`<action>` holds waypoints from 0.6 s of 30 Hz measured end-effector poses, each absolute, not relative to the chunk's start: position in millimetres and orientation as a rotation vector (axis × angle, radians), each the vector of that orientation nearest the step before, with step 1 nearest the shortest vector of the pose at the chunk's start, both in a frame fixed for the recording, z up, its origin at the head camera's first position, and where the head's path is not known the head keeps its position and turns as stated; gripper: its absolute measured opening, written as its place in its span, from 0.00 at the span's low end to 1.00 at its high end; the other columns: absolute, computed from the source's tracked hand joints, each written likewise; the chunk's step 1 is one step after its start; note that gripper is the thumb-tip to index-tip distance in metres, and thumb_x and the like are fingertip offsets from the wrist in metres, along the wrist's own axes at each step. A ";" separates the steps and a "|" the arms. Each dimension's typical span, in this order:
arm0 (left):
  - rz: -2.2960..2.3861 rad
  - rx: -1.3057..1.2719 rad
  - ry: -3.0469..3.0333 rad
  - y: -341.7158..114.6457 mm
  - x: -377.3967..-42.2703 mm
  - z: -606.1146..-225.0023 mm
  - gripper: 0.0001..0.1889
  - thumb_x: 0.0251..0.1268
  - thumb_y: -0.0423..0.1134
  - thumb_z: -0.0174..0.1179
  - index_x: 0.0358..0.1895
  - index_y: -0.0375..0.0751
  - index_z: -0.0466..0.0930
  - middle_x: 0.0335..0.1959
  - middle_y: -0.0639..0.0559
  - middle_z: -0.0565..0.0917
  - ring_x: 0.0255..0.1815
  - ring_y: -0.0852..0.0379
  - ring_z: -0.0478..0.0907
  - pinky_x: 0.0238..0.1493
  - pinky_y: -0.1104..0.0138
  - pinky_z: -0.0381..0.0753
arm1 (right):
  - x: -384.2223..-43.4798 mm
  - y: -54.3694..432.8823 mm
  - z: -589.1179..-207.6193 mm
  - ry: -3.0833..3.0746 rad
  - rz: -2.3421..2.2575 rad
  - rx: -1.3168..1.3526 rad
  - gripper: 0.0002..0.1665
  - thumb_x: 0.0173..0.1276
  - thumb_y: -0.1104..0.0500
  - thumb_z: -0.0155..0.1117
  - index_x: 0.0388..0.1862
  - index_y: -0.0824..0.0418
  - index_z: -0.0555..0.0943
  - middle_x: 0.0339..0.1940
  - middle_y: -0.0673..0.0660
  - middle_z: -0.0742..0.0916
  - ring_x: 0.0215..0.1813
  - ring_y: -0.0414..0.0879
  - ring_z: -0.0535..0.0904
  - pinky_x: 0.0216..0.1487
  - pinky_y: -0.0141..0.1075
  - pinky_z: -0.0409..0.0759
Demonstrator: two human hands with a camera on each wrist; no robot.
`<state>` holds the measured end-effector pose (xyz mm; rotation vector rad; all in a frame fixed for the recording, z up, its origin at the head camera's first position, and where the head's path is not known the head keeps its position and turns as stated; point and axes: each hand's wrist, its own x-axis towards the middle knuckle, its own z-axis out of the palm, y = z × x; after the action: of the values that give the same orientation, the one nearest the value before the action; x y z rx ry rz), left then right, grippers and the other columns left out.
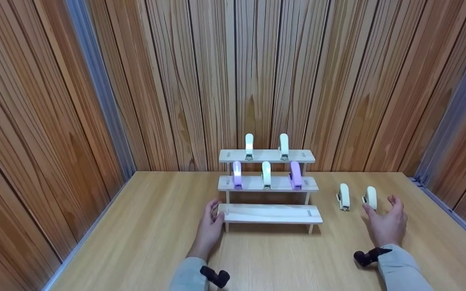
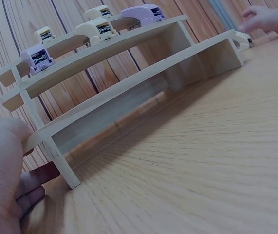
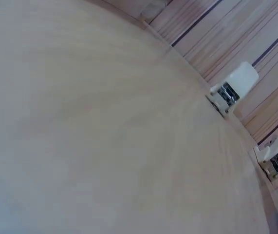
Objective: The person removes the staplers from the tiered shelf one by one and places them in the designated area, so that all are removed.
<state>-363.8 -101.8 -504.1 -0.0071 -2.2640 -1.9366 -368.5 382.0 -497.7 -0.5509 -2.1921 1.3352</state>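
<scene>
A three-tier wooden stand (image 1: 273,214) holds small staplers. Its top tier carries two pale staplers (image 1: 249,146); on the middle tier, a pale green stapler (image 1: 266,175) stands between a purple stapler (image 1: 237,175) and another purple stapler (image 1: 295,175). My left hand (image 1: 210,222) holds the left end of the lowest tier, thumb at the shelf's edge (image 2: 31,141) and fingers beside the leg. On the table to the right stand two cream staplers, one nearer the stand (image 1: 344,197) and one farther right (image 1: 371,197). My right hand (image 1: 388,222) is at that farther one, fingers spread and apart.
The wooden table (image 1: 144,234) meets a plank-patterned back wall (image 1: 168,101) just behind the stand. Side walls rise on both sides, with grey metal strips (image 1: 99,89) at the corners. Black wrist cameras (image 1: 214,277) sit on both sleeves.
</scene>
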 end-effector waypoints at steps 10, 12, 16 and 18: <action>-1.917 -0.019 -2.260 -103.2 -362.4 -506.1 0.27 0.79 0.38 0.51 0.77 0.43 0.58 0.74 0.44 0.68 0.74 0.42 0.65 0.74 0.47 0.64 | -363.1 331.1 -496.3 -2.023 1.470 -0.437 0.52 0.70 0.38 0.64 0.82 0.52 0.50 0.78 0.56 0.68 0.81 0.52 0.55 0.80 0.54 0.50; -1.917 -0.027 -2.258 -103.4 -362.8 -506.0 0.27 0.79 0.38 0.51 0.77 0.43 0.58 0.74 0.44 0.68 0.76 0.42 0.63 0.75 0.47 0.62 | -364.1 318.2 -495.5 -1.995 1.512 -0.404 0.51 0.70 0.39 0.64 0.82 0.51 0.50 0.77 0.55 0.71 0.80 0.51 0.56 0.80 0.52 0.52; -1.917 -0.048 -2.246 -102.4 -363.4 -506.0 0.27 0.79 0.37 0.51 0.77 0.44 0.59 0.74 0.44 0.69 0.77 0.43 0.61 0.76 0.48 0.61 | -366.3 293.8 -492.8 -1.953 1.601 -0.340 0.51 0.69 0.39 0.66 0.82 0.50 0.51 0.74 0.55 0.73 0.81 0.48 0.55 0.81 0.49 0.50; -1.915 -0.072 -2.235 -101.3 -363.6 -506.2 0.27 0.78 0.36 0.51 0.76 0.41 0.59 0.74 0.42 0.69 0.76 0.41 0.62 0.75 0.48 0.61 | -366.9 283.3 -490.7 -1.944 1.641 -0.311 0.52 0.68 0.38 0.66 0.82 0.50 0.51 0.74 0.55 0.73 0.81 0.48 0.55 0.80 0.50 0.51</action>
<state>-363.6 -101.3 -506.2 -0.0719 -2.2354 -1.9149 -366.9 283.3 -490.7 -0.3109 -1.9435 1.6408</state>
